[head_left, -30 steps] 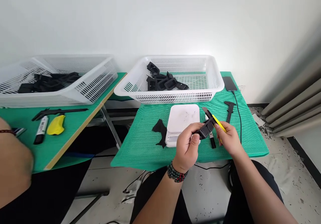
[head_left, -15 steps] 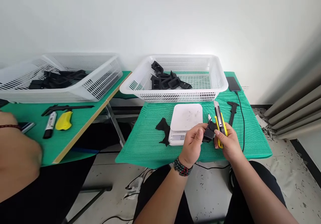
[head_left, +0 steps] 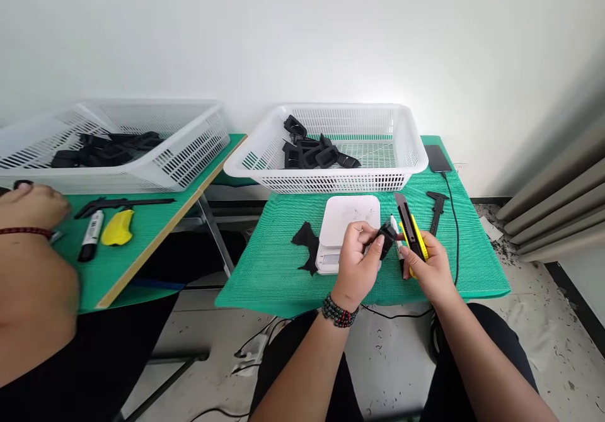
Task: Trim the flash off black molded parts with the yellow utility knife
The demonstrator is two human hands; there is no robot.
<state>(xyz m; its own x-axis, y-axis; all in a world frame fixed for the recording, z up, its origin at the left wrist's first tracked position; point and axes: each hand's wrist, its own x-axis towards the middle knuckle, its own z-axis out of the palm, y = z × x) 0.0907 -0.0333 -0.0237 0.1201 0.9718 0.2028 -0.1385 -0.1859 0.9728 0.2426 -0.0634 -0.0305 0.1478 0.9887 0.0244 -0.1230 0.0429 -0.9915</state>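
Pinching a small black part (head_left: 388, 238) between thumb and fingers of the left hand (head_left: 354, 261), closing on it with no visible gap, and holding it above the green cloth (head_left: 265, 264) beside the near right corner of the white scale (head_left: 350, 211); gripping a yellow cutter (head_left: 418, 236) in the curled fingers of the right hand (head_left: 433, 268), with thumb pressing on the handle and bare blade (head_left: 401, 203) pointing up and away from the body; not showing whether a right fingertip is touching the part; for sound handling, probably calling for a firm left pinch well behind any edge meeting the blade, for turning the part rather than the cutter, and for aiming strokes away from the left thumb; likely risking a slip, given so small a hold; among containers, listing one white slatted basket (head_left: 326, 173) behind the scale, containing a loose heap of black framed pieces (head_left: 316, 152), mostly lying left of centre; listing a second white basket (head_left: 155, 169) on the neighbouring table (head_left: 208, 179), containing similar black pieces (head_left: 104, 151), tangling together.
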